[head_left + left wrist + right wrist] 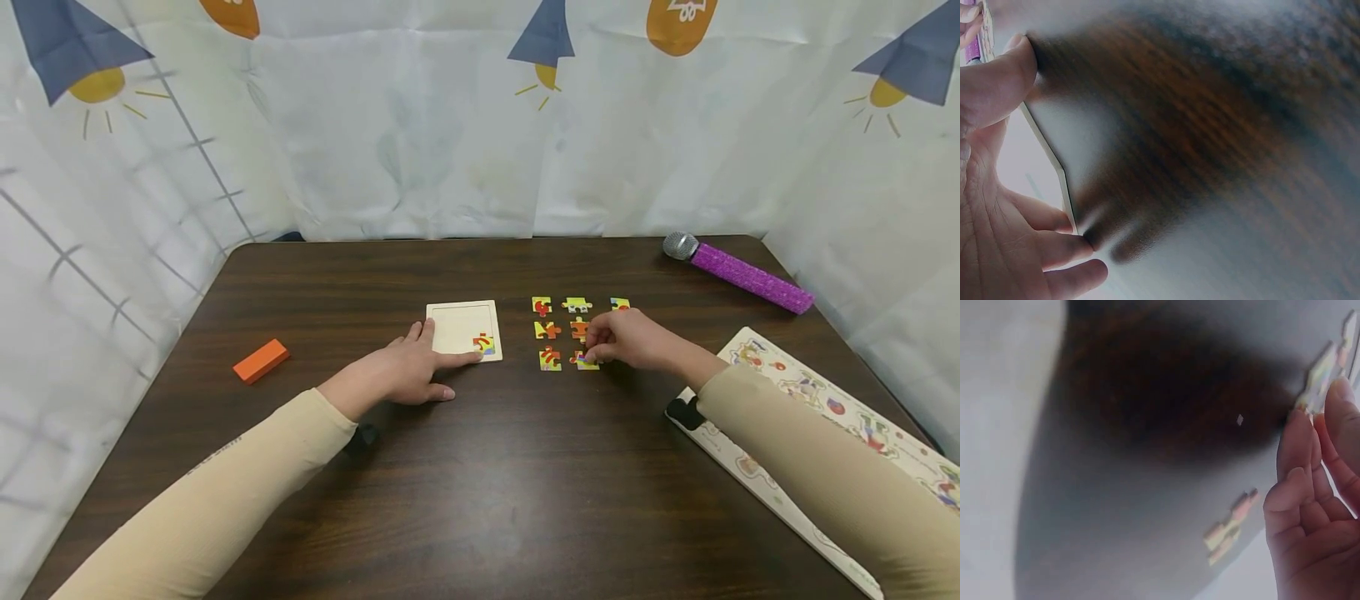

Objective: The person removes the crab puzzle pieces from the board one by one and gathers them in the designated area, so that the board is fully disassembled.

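A small square wooden puzzle tray (pixel 459 327) lies mid-table with one yellow and red puzzle piece (pixel 487 346) in its near right corner. My left hand (pixel 405 367) rests at the tray's left and near edges, fingers stretched out, the index fingertip by that corner; in the left wrist view, fingertips touch the tray's side. To the right, several loose pieces lie in rows, among them a yellow and red piece (pixel 550 359). My right hand (pixel 630 340) pinches the lower puzzle piece (pixel 588 364) of the middle column between thumb and fingers, at table level.
An orange block (pixel 261 361) lies at the left. A purple glittery microphone (pixel 750 275) is at the back right. Under and beside the right forearm is a long white board with printed figures (pixel 840 408). A patterned curtain (pixel 450 125) hangs behind the table.
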Motion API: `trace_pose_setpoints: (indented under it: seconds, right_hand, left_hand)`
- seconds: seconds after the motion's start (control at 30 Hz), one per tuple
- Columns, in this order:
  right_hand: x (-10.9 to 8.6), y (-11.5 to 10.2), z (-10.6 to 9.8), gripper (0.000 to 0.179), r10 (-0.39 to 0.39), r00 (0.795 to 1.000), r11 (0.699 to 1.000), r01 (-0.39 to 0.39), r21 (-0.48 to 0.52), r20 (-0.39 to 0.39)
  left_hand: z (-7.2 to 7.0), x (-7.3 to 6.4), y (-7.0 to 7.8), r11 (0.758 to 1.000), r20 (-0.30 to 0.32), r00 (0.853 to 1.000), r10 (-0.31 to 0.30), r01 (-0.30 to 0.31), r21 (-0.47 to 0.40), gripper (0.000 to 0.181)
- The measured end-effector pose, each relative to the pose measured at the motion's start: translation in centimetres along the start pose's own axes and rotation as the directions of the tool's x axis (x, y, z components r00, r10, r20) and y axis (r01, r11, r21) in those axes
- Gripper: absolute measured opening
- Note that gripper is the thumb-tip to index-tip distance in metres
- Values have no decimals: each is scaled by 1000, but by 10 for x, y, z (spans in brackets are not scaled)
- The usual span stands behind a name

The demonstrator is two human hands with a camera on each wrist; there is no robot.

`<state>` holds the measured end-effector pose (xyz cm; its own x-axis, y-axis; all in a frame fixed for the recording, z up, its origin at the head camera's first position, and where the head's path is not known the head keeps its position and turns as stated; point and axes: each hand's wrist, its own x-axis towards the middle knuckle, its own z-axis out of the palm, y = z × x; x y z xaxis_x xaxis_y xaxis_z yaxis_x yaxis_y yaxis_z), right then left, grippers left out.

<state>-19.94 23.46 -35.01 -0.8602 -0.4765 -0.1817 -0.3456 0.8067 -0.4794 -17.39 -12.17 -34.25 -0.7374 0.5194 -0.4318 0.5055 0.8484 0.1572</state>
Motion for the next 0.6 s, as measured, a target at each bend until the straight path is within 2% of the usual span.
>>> trace_pose_setpoints:
  seconds: [0.33, 0.6]
  right_hand:
    - [11, -16, -8, 6, -36, 999, 999, 36, 3, -36]
    - [35, -50, 3, 8, -95, 995, 995, 95, 27, -8]
  left_hand:
    - [1, -1, -1, 1000, -1, 1000, 3, -3, -1, 66]
    - [1, -1, -1, 1000, 1, 1000, 3, -3, -3, 67]
